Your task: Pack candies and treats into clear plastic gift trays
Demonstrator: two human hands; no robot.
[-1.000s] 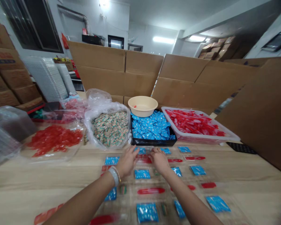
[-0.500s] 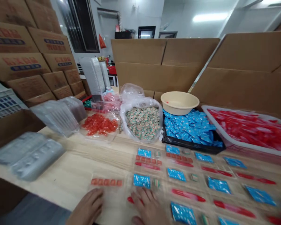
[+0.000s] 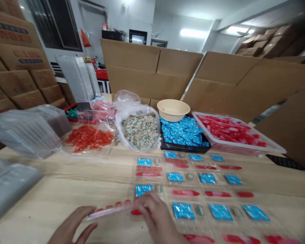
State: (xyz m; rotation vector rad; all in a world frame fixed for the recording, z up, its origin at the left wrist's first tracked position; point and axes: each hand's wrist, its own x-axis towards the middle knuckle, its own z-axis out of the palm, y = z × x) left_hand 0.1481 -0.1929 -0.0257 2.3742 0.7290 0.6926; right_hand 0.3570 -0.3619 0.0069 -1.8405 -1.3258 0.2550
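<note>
Both hands are low at the near edge of the wooden table (image 3: 66,183). My left hand (image 3: 72,225) has its fingers spread and touches the left end of a clear plastic tray lid (image 3: 109,210) that carries a row of small red candies. My right hand (image 3: 159,220) lies over the tray's right end, fingers curled on its edge beside a long red packet (image 3: 136,212). Just beyond sit clear trays holding blue packets (image 3: 143,189), red packets (image 3: 185,192) and small green-striped candies (image 3: 158,188). The picture is blurred by motion.
Behind the trays stand a bag of red candies (image 3: 87,137), a bag of green-white candies (image 3: 139,130), a black bin of blue packets (image 3: 183,134) with a beige bowl (image 3: 173,109), and a white basket of red packets (image 3: 234,132). Clear tray stacks (image 3: 22,132) lie left. Cardboard boxes (image 3: 152,71) surround the table.
My hands drew back from the far trays to the near edge. The clear lid with red candies has lifted at its left end between my hands. The camera swung left, then partly back.
</note>
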